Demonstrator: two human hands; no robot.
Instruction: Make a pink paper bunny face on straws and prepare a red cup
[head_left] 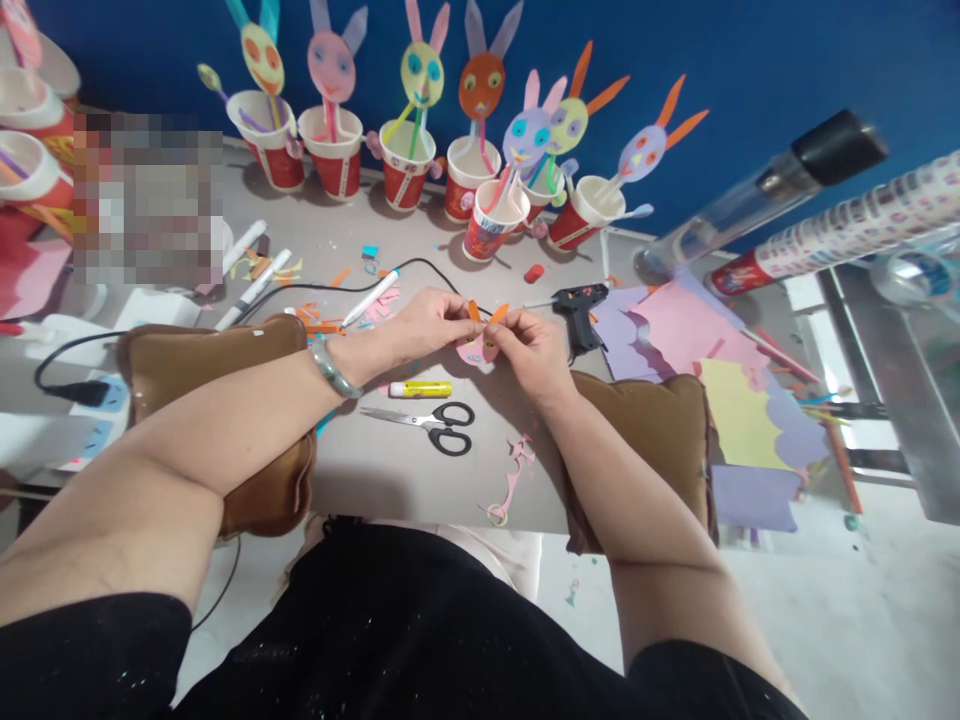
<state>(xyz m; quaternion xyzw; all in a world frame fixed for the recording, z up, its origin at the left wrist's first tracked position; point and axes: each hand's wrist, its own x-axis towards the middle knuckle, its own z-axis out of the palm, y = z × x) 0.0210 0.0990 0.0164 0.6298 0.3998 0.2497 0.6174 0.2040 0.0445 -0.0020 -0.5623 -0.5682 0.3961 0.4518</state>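
Observation:
Between my two hands is a pink paper rabbit face (478,350) with two orange ears pointing away from me. My left hand (431,325) pinches its upper left edge, near the base of one ear. On the other side my right hand (532,350) pinches it by the other ear, so parts of the face are covered by fingers. Just below lies a yellow glue stick (421,389), and nearer to me are black-handled scissors (442,428). A black glue gun (581,315) rests to the right of my right hand.
Several red paper cups (405,185) with paper rabbit heads line the back. Coloured paper sheets (697,325) lie at right, beside stacked cups (847,230) and a clear tube (735,205). Brown cushions (645,430) flank the work area. A white marker (371,298) and scraps (517,465) lie about.

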